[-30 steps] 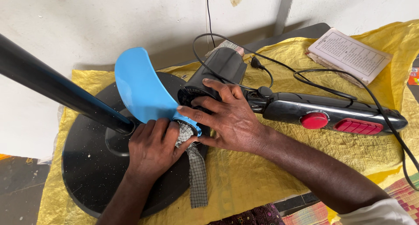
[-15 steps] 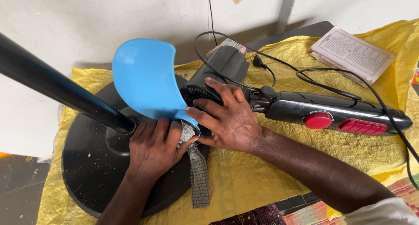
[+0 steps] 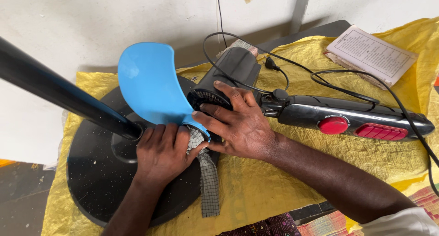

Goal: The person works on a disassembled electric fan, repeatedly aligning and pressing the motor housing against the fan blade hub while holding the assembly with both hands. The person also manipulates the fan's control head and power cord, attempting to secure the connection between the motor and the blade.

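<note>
On the yellow cloth [image 3: 274,190] lies a standing fan taken apart, its round black base [image 3: 96,181] flat under my arms. My left hand [image 3: 162,153] closes around a checked rag [image 3: 208,185] and presses it at the root of the blue blade [image 3: 151,87], I judge for wiping. My right hand [image 3: 238,124] lies spread over the black motor housing [image 3: 228,76], probably to keep it steady. Behind the control bar [image 3: 352,121] with red buttons rests a white printed booklet [image 3: 370,55], rectangular.
</note>
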